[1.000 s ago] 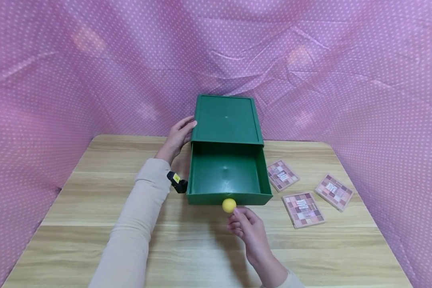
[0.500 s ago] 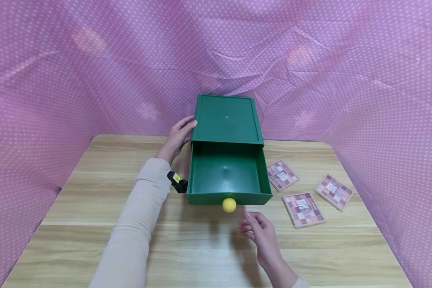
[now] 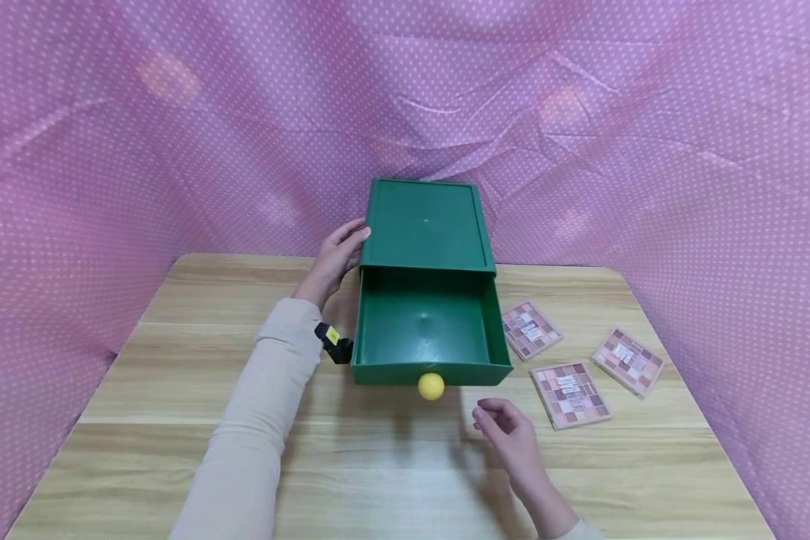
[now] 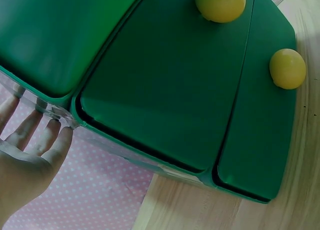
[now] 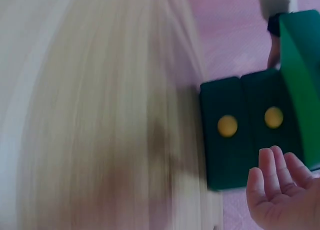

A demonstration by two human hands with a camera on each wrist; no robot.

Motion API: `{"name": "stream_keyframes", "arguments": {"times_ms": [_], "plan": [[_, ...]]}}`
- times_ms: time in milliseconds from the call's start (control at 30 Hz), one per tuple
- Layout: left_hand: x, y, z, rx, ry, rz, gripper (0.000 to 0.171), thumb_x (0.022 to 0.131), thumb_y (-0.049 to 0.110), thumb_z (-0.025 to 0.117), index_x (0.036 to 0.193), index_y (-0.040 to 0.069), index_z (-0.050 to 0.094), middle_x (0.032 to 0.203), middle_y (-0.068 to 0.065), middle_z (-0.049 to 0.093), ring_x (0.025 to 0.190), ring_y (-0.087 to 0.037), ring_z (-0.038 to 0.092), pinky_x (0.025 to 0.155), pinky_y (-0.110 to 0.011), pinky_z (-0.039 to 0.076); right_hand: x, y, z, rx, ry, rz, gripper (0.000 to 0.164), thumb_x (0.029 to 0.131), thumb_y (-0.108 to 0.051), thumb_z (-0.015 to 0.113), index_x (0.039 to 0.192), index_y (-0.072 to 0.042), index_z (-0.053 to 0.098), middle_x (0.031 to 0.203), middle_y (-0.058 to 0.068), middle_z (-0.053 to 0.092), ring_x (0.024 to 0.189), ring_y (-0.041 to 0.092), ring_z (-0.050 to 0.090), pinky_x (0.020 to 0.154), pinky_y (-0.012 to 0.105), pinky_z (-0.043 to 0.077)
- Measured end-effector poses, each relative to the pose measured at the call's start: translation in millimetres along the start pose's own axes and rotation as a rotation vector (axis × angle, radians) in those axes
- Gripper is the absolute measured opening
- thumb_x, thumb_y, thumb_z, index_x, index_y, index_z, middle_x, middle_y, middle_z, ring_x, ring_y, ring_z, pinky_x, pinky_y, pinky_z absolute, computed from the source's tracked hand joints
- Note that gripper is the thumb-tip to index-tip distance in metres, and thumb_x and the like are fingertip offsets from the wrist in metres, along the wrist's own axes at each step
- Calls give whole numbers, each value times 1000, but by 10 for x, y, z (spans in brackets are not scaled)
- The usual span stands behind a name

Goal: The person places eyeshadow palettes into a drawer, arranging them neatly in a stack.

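A green drawer box (image 3: 425, 221) stands at the table's middle, and its top drawer (image 3: 424, 330) is pulled out toward me and looks bare inside. A yellow knob (image 3: 430, 385) sits on the drawer's front. My left hand (image 3: 340, 244) rests with straight fingers against the box's left side; in the left wrist view my left hand (image 4: 30, 155) touches the box's edge (image 4: 70, 122). My right hand (image 3: 499, 424) hovers over the table right of the knob, fingers loosely curled, holding nothing. The blurred right wrist view shows my right hand (image 5: 280, 190) below two yellow knobs (image 5: 227, 125).
Three square eyeshadow palettes (image 3: 529, 328), (image 3: 570, 384), (image 3: 627, 361) lie on the wooden table (image 3: 175, 390) right of the drawer. Pink dotted cloth (image 3: 108, 150) walls in the table on three sides. A black wrist strap (image 3: 334, 343) sits on my left sleeve.
My right hand has let go of the yellow knob and drawn back to the right, toward me. The drawer stays open and my left hand has not moved.
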State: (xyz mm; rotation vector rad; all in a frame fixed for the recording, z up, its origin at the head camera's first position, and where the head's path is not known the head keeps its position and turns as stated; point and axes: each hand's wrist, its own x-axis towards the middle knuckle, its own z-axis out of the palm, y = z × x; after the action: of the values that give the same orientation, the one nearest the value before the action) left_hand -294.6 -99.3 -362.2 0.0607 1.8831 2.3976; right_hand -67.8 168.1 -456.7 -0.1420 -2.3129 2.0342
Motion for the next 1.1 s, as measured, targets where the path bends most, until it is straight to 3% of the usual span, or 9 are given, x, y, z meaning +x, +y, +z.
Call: {"name": "stream_keyframes", "arguments": {"times_ms": [167,333,633,833,1100], "plan": [[4,1,-9,16,-7,4,47,84,24,58,126,9,44,118,-12,47,97,-20,53,77,-27,46,51,-2,-120,-163,45,-16,30,78,-12,64,101,4,54,88,12,58,76,15,55,69,24,46],[21,5,-14,16,-7,1,47,83,25,58,126,9,44,117,-12,47,96,-20,53,76,-27,46,116,90,-264,-285,87,-29,38,76,-14,67,107,3,52,96,17,56,83,19,53,74,29,44],[54,12,-22,14,1,-6,47,83,25,58,126,9,45,117,-12,47,96,-20,53,76,-27,46,192,243,-506,-420,120,-34,59,74,-21,69,117,8,41,110,26,47,101,35,44,86,47,36],[80,8,-27,8,-1,-2,46,83,24,58,125,9,45,116,-12,47,95,-20,53,75,-26,46,232,331,-643,-521,149,-32,74,72,-26,71,124,9,32,120,29,37,108,41,37,90,51,29],[99,15,-44,10,-13,-4,48,83,25,59,126,10,45,116,-11,47,96,-20,53,76,-27,46,298,444,-789,-623,241,-30,90,66,-27,75,128,12,22,120,34,30,110,45,30,92,53,24]]}}
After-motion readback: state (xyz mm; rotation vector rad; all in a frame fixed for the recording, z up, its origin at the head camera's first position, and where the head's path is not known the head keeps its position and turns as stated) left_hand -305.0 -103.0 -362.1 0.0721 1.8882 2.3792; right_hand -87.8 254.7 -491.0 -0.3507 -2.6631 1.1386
